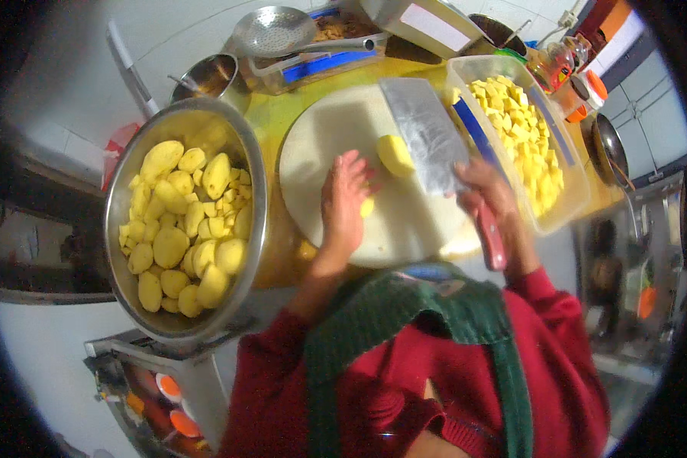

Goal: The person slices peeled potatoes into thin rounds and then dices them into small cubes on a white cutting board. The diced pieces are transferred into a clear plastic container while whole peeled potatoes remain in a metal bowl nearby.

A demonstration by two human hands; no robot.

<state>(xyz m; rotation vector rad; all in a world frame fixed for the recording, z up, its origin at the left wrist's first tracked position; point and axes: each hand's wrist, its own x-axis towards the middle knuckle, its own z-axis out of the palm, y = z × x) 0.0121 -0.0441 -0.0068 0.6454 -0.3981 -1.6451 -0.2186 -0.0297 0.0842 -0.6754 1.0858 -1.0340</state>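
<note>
My right hand (486,189) grips a cleaver (426,134) near the joint of its red handle and broad blade, which is over the right side of a round white cutting board (320,137). A peeled potato piece (395,155) lies on the board beside the blade. My left hand (346,200) is above the board's left part, fingers apart; a small yellow potato piece (367,207) shows beside it, partly hidden. To the right, a clear plastic container (572,200) holds diced potato (518,134). On the left, a large metal bowl (257,229) holds peeled whole and cut potatoes (172,246).
Behind the board are a metal skimmer (275,31) across a plastic box (289,80), a small metal pot (229,74) and a metal container (429,26). Jars (595,89) stand at the back right, near a dark pan (609,143).
</note>
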